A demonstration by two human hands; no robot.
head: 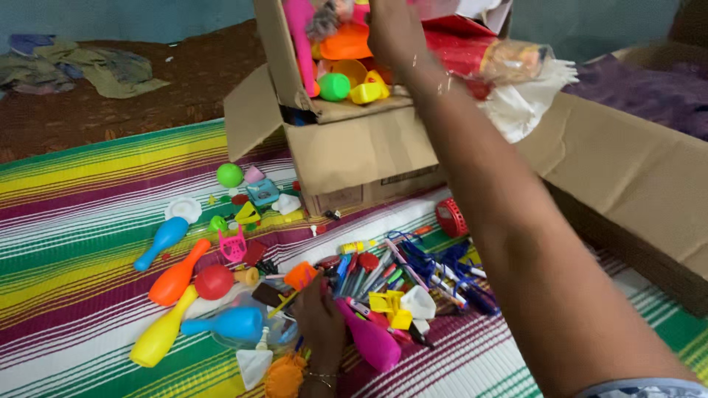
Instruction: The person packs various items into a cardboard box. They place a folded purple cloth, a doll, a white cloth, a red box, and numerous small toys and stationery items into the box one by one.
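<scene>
While stretched far over the cardboard box [354, 147], right hand [394, 29] closed on a doll in clear wrapping [509, 70] at the box's top. Left hand [318, 317] low and near, fingers curled among pens [369, 276], touching a pink bowling pin [372, 343]. Orange pin [177, 276], yellow pin [158, 335] and red ball [214, 282] further left on the striped mat [74, 221].

Striped mat [88, 221], brown floor [147, 81], teal wall [133, 15]

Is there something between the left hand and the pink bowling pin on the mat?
Nothing visible. The left hand lies among the pens, right beside the pink pin, seemingly touching its neck. The right hand is up in the box.
</scene>
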